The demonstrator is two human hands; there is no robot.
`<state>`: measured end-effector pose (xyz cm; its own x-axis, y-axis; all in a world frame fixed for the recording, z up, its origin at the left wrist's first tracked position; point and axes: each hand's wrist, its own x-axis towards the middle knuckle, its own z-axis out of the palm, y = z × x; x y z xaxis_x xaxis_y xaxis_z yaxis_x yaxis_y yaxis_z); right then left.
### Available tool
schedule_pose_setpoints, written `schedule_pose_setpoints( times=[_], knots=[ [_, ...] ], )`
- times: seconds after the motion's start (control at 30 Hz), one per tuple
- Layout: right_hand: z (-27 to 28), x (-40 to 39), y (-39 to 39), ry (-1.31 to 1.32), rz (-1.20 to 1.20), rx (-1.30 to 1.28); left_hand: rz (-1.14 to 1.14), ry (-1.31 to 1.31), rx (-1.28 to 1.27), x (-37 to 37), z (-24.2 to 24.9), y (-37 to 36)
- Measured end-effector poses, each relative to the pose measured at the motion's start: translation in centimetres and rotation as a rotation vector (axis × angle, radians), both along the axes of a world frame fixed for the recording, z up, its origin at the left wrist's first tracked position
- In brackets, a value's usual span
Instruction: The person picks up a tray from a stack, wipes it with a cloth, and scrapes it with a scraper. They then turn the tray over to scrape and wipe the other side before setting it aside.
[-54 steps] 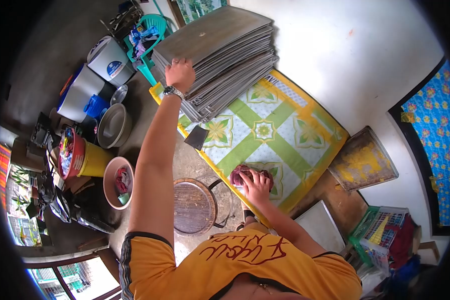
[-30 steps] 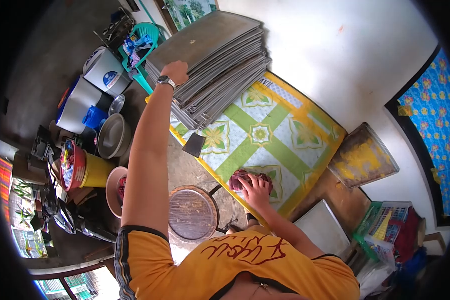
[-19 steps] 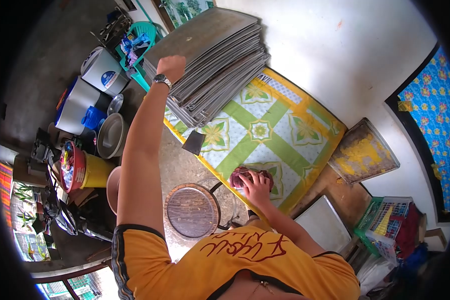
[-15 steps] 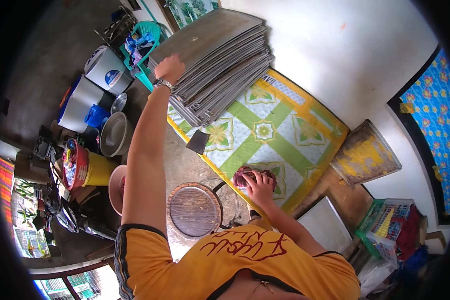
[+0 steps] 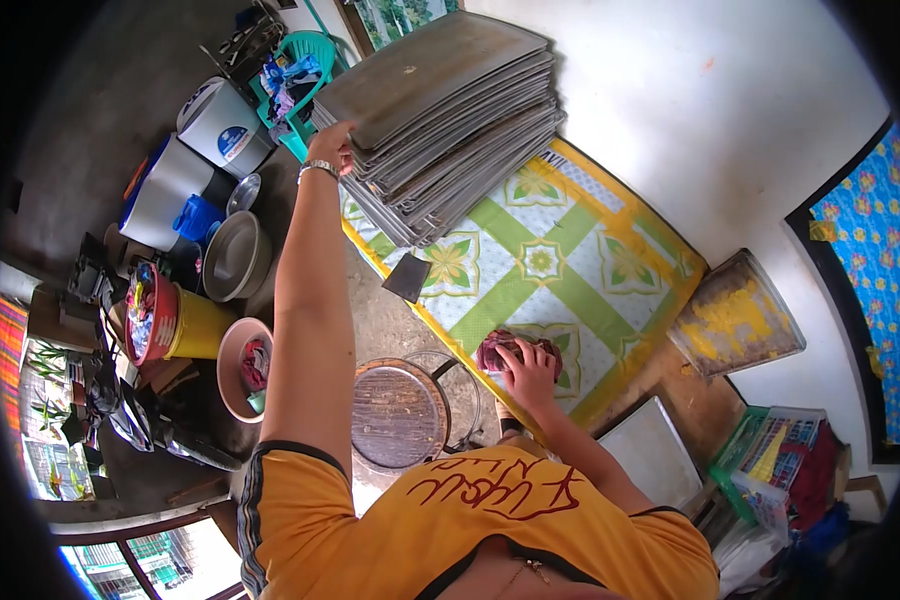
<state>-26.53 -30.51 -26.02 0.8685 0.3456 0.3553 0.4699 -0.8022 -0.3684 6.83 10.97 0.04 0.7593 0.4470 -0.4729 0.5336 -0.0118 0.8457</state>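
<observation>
A tall stack of flat grey metal trays (image 5: 450, 90) stands at the far end of a table with a green, white and yellow patterned cover (image 5: 580, 285). My left hand (image 5: 330, 150), with a watch on its wrist, is closed at the left corner of the top tray, its fingers curled at the edge. Closer to me, my right hand (image 5: 532, 378) rests on a bunched dark red cloth (image 5: 492, 350), fingers bent over it. A small dark flat piece (image 5: 407, 278) lies at the table's left edge.
A round wooden stool (image 5: 400, 412) stands left of the table. Further left are a pink basin (image 5: 232, 385), a grey basin (image 5: 237, 255) and a yellow bucket (image 5: 195, 328). A paint-stained metal sheet (image 5: 738, 315) leans on the right wall near plastic baskets (image 5: 770, 460).
My left hand has shifted from the top tray's surface to its left corner edge. My right hand stays on the red cloth. The whole view has moved slightly.
</observation>
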Motion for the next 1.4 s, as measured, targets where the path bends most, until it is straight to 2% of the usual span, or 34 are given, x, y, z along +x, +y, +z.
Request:
schedule_pose_setpoints(
  times=[0.1,0.13,0.23,0.33,0.57,0.67,0.77,0.8,0.9,1.03,1.07,1.13,1.3,1.4],
  knots=[
    [0.0,0.1,0.1,0.006,0.006,0.008,0.057,-0.023,0.034,-0.7,1.8,-3.3],
    [0.0,0.0,0.1,0.008,0.005,0.004,0.089,-0.046,0.043,0.4,0.7,-2.4],
    [0.0,0.1,0.0,0.014,0.000,-0.013,0.282,-0.073,-0.103,0.4,0.9,-2.9],
    [0.2,0.1,0.2,0.022,-0.003,-0.019,0.193,-0.073,-0.196,0.7,0.9,-3.3],
    [-0.2,0.0,0.1,0.035,0.010,-0.021,0.235,0.010,-0.201,2.5,1.1,-2.6],
    [0.0,0.0,0.0,0.031,0.006,-0.022,0.351,-0.088,-0.324,3.5,-0.6,-1.0],
    [0.1,0.0,-0.1,0.000,0.004,-0.034,0.236,-0.149,-0.396,2.9,-0.7,-0.4],
    [0.1,0.1,-0.1,-0.015,0.007,-0.042,0.316,-0.163,-0.500,3.5,-0.1,-1.1],
    [0.1,0.1,-0.1,-0.016,0.012,-0.044,0.127,-0.643,-0.753,1.1,3.5,-6.7],
    [0.4,-0.1,-0.2,0.021,0.014,-0.013,0.274,-0.686,-0.858,2.2,2.7,-8.2],
    [0.3,0.0,-0.1,0.008,0.013,-0.004,0.265,-0.716,-0.797,2.1,2.4,-8.3],
    [0.4,-0.3,-0.1,-0.006,0.008,0.001,0.242,-0.768,-0.672,-0.5,2.8,-9.6],
    [-0.3,0.2,-0.4,0.041,-0.029,0.056,0.177,-0.873,-0.712,-7.3,1.1,-8.1],
    [-1.0,1.9,-1.4,0.185,-0.236,0.442,0.167,-0.879,-0.678,-14.9,0.5,-7.7]
  ],
)
